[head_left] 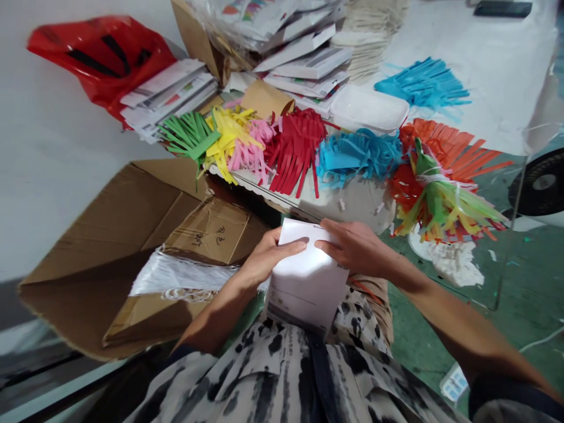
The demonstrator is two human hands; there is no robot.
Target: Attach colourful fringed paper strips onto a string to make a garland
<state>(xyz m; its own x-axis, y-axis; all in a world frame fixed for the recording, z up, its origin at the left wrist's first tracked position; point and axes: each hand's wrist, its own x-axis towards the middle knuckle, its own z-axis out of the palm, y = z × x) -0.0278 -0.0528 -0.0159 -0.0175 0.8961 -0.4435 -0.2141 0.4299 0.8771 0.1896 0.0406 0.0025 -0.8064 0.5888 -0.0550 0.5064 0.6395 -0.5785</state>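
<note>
The left hand (268,258) and right hand (359,248) sit on either side of a carton (306,276). Left of them lies flattened cardboard (132,235), with a bundle of strands (180,275) on it. Ahead, paper fringes (295,150) lie in a row along the table (462,35). Behind them are stacked cards (308,63), with a tub (369,108) to their right and a bag (99,59) to their left.

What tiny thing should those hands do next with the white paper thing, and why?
Maybe the right hand should slide down to the lower end of the white printed card packet, because it and the left hand both hold only the upper part, leaving the grey-printed end unheld.
</note>
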